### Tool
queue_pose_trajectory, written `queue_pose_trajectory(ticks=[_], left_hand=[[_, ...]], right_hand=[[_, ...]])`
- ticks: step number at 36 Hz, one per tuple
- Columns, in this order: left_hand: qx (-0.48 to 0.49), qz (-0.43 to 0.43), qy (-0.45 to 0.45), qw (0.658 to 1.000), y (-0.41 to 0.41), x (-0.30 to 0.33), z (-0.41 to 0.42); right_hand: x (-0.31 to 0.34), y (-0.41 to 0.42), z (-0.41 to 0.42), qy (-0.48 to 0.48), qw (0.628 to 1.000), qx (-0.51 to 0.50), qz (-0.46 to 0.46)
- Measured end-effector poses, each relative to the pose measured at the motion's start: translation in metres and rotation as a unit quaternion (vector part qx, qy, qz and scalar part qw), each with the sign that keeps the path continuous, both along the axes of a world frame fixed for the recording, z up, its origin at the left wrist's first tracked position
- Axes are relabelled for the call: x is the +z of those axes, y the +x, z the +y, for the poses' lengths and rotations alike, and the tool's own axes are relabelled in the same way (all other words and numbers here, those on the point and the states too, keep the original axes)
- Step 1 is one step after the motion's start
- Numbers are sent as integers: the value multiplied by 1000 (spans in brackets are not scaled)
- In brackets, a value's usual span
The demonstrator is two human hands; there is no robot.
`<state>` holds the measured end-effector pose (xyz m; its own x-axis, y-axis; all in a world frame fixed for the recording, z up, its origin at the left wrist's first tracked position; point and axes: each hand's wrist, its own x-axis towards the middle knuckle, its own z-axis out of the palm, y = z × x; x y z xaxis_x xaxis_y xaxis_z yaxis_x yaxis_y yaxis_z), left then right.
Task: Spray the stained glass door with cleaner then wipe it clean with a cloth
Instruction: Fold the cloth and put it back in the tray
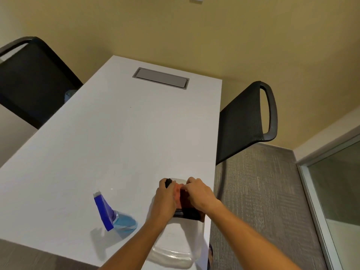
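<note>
Left hand (165, 193): fingers curled over the top of a clear plastic box (175, 248), gripping a dark item at its far edge.
Right hand (198, 191): fingers bent, pinching a pinkish cloth (178, 192) inside the box; which fingers, cannot tell.
Spray bottle (115, 215): blue, standing on the worktop (116, 133) just left of the box, untouched.
Box: near the worktop's right front corner.
Glass door (339, 191): far right, beyond the carpet.
Open room: bare worktop ahead; chairs (247, 121) flank both sides.

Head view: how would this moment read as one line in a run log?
left hand: on container contents | right hand: same | spray bottle: on table, untouched | glass door: unsprayed
</note>
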<state>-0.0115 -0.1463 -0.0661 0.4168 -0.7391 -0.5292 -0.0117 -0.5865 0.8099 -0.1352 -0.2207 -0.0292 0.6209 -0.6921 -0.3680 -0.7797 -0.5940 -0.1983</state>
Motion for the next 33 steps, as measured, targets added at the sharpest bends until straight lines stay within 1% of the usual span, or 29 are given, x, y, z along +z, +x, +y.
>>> queue_pose_trajectory(ticks=[2,6,9,11,12,13,15,17,20,22,25,29,32,33], left_hand=[[15,22,-8,1000,-2,0,0],[39,50,-25,998,-6,-1,1],[70,72,-42,994,-9,-1,1],[73,63,-44,994,-11,-5,2],[68,53,-42,995,-11,-7,3],[62,41,-41,996,-12,-12,4],[43,16,-33,998,-14,-14,4],[15,-15,-24,999,-15,-18,6],[-22,-74,1,997,-15,-17,8],[-44,-98,8,994,-14,-18,8],[-73,-123,24,989,-13,-12,4],[-81,-125,49,988,-15,-3,1],[-135,-144,46,979,-20,2,1],[-163,-168,46,971,-21,0,3]], right_hand=[[-2,-2,3,-21,1000,-1,7],[-3,-5,15,-123,992,-27,2],[-9,-7,39,-139,989,-35,-36],[-20,-9,63,-127,990,-23,-64],[-27,-10,75,-117,991,-22,-58],[-34,-11,84,-105,994,-22,-37],[-45,-12,95,-92,995,-13,38],[-52,-13,98,-101,991,-1,89],[-51,-13,96,-105,987,17,123],[-52,-13,96,-100,985,24,142],[-55,-11,94,-82,984,18,156],[-61,-6,87,-34,986,-8,162],[-66,-7,84,-16,985,-4,172],[-68,-7,84,-17,984,-1,177]])
